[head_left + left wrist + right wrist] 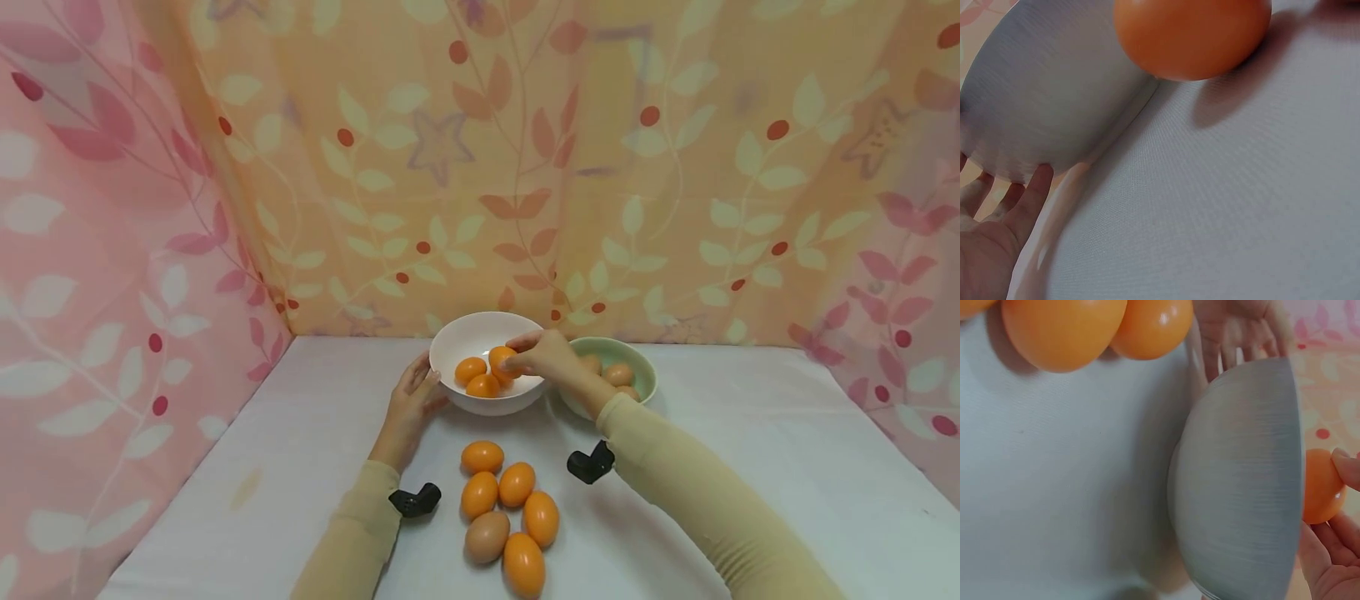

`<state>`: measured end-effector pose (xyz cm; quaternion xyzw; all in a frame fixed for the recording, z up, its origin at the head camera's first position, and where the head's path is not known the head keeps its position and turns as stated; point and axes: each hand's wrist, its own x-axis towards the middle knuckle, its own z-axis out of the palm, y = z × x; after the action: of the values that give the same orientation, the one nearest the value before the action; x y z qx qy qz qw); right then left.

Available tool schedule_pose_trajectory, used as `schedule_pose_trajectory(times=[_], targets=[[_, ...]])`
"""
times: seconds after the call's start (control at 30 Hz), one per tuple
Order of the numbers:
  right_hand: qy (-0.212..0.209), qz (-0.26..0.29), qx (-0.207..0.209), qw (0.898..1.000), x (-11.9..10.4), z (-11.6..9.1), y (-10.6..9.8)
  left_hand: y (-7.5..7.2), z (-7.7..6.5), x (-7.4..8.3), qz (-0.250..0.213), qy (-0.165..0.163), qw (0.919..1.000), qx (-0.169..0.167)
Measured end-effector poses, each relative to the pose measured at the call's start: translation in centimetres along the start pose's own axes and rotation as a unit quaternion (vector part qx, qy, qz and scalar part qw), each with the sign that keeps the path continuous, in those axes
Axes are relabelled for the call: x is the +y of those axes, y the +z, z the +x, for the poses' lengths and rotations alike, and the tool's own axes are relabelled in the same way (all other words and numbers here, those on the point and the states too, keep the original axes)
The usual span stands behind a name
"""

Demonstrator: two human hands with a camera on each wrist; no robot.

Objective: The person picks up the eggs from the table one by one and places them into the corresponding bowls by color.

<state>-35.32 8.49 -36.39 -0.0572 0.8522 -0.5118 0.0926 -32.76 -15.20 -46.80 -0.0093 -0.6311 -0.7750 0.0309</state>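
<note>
My right hand (pixel 553 360) pinches an orange egg (pixel 1321 487) between thumb and fingers, over the inside of the white bowl (pixel 487 405). Two more orange eggs (pixel 470 370) lie in that bowl, below and left of the held one. On the bowl's left side rests my left hand (pixel 407 410); in the left wrist view its fingers (pixel 1036 194) are extended against the outer wall. In front of the bowl, several orange eggs (pixel 517 484) and one brown egg (pixel 487 537) lie in a loose group on the white cloth.
A pale green bowl (pixel 647 367) with several brown eggs (pixel 618 374) stands right of the white bowl, partly hidden by the right hand and wrist. Patterned curtains (pixel 442 217) hang behind and at both sides. A black piece (pixel 591 463) sits at each wrist.
</note>
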Motion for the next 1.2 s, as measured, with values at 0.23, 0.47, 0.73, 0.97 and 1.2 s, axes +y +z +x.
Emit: schedule_pose_trajectory(times=[0.23, 0.47, 0.73, 0.97, 1.2], targets=[[-0.024, -0.008, 0.013, 1.0, 0.4, 1.4, 1.0, 0.0, 0.3, 0.1, -0.006, -0.007, 1.0, 0.001], [-0.023, -0.008, 0.029, 0.999, 0.7, 2.5, 2.1, 0.0, 0.2, 0.1, -0.001, -0.003, 1.0, -0.007], [-0.051, -0.042, 0.039, 0.997, 1.4, 3.7, 3.2, 0.0, 0.2, 0.2, -0.001, -0.004, 1.0, 0.002], [-0.043, -0.052, 0.025, 0.997, 1.1, 3.5, 3.5, -0.1, -0.1, 0.4, 0.006, -0.009, 0.9999, 0.005], [-0.048, -0.098, 0.007, 0.994, 1.1, 3.6, 3.6, 0.0, 0.1, 0.4, 0.002, -0.013, 0.9999, 0.004]])
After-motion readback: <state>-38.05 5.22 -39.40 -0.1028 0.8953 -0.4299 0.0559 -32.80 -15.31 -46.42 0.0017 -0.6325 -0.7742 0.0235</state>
